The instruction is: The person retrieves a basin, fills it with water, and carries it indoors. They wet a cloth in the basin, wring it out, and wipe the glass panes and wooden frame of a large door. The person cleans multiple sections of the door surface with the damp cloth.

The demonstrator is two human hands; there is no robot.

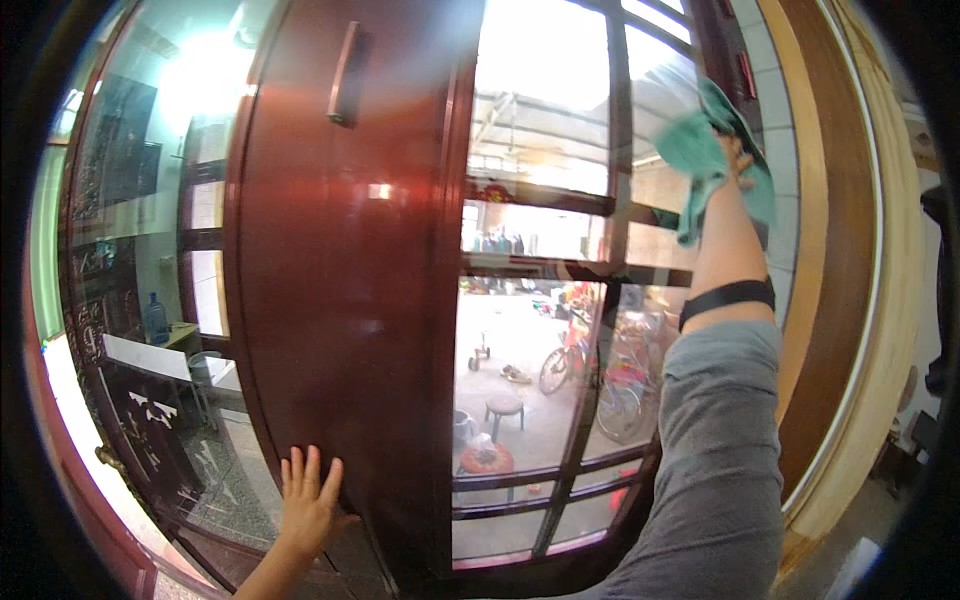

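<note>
My right hand (736, 159) is raised at the upper right, shut on a green cloth (686, 146) that lies against the window glass beside the dark red frame. Motion blurs part of the cloth. My left hand (309, 499) rests with spread fingers on the lower part of a dark red wooden panel (345, 285); it holds nothing. The panel bears a long vertical handle (344, 73) near its top. Right of the panel stand glass panes (532, 337) divided by dark bars.
Left of the panel, another glass pane (217, 450) shows reflections and a blue water bottle (155, 321). Through the window appear a bicycle (562, 360), a round stool (504, 406) and shoes (515, 373). A brown wooden door frame (821, 225) runs down the right.
</note>
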